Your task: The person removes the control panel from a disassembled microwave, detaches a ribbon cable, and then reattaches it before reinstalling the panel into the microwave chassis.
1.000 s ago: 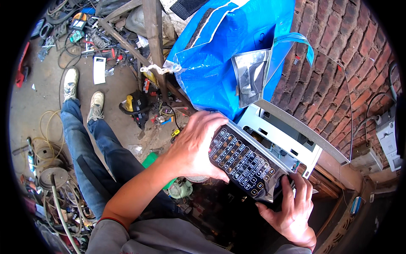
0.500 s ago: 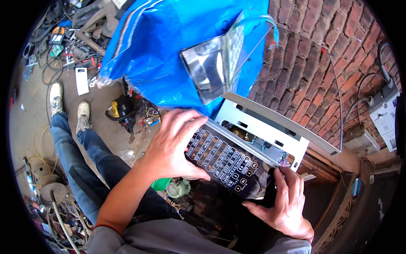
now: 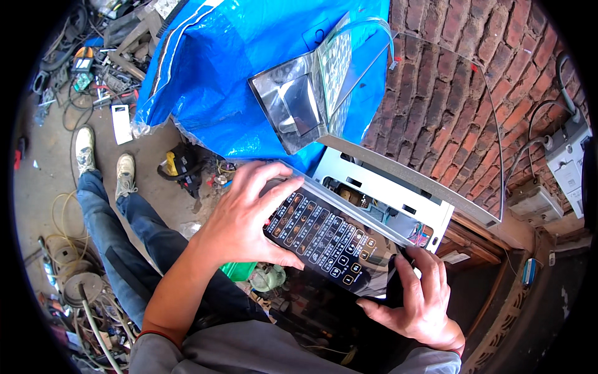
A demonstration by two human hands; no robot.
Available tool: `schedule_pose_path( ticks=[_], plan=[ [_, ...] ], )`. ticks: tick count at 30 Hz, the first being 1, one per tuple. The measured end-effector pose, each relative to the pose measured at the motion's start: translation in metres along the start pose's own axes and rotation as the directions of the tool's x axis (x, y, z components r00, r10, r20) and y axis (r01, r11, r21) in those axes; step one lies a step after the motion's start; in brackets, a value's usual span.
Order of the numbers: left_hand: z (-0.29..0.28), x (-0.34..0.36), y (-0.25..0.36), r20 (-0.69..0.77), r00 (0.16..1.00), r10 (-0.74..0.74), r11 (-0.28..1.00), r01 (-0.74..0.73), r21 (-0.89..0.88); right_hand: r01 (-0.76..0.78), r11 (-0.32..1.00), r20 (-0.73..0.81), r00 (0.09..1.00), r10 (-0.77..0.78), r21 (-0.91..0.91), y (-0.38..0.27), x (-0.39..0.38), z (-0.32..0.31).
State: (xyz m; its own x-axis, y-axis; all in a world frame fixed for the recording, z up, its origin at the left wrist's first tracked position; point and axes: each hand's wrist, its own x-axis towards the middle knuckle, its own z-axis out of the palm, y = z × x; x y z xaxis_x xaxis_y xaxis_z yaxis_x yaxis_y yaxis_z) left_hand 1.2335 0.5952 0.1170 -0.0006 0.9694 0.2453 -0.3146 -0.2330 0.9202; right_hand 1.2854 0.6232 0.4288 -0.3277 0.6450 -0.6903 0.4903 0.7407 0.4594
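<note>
My left hand (image 3: 246, 218) is spread wide across the left end of the black keypad panel (image 3: 327, 240), thumb along its near side and fingers over the far edge. My right hand (image 3: 416, 305) is curved round the opposite end, fingers at the far corner and thumb toward the near edge, so the panel is held between the two; how hard I'm squeezing, I cannot tell. It sits tilted in front of me, just beside the white metal housing (image 3: 381, 195), whose open side shows thin wires (image 3: 418, 234).

I judge the panel stiff and of middling weight, light enough for two hands but too long to trust to one end. The face is glossy, with a shiny film-like patch near the right end (slick under a sweaty thumb, I'd guess), so the frame at both short ends seems the better hold. The printed front could scratch, and any wire behind it would dislike a tug; I can't see whether one is attached.

Beyond the housing, a clear sheet (image 3: 445, 118) stands before the brick wall (image 3: 451, 81), and a shiny plastic pouch (image 3: 289, 103) lies against the blue tarp (image 3: 208, 87).
</note>
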Motion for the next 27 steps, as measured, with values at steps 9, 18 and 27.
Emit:
schedule_pose_path(
  ticks=[9, 18, 27],
  plan=[
    [-0.001, -0.003, -0.002, -0.014, 1.000, -0.001, 1.000, 0.001, -0.024, -0.008, 0.998, -0.019, 1.000, 0.009, 0.060, -0.001, -0.002, -0.003],
    [0.010, -0.016, -0.007, -0.013, 0.989, -0.145, 0.980, 0.142, -0.141, -0.036, 0.998, -0.008, 0.999, 0.037, 0.053, -0.004, -0.006, -0.001],
    [0.013, -0.017, -0.004, -0.034, 0.983, -0.179, 0.969, 0.171, -0.180, -0.104, 0.990, 0.004, 0.995, 0.105, 0.095, -0.007, -0.013, 0.005]
  ],
)
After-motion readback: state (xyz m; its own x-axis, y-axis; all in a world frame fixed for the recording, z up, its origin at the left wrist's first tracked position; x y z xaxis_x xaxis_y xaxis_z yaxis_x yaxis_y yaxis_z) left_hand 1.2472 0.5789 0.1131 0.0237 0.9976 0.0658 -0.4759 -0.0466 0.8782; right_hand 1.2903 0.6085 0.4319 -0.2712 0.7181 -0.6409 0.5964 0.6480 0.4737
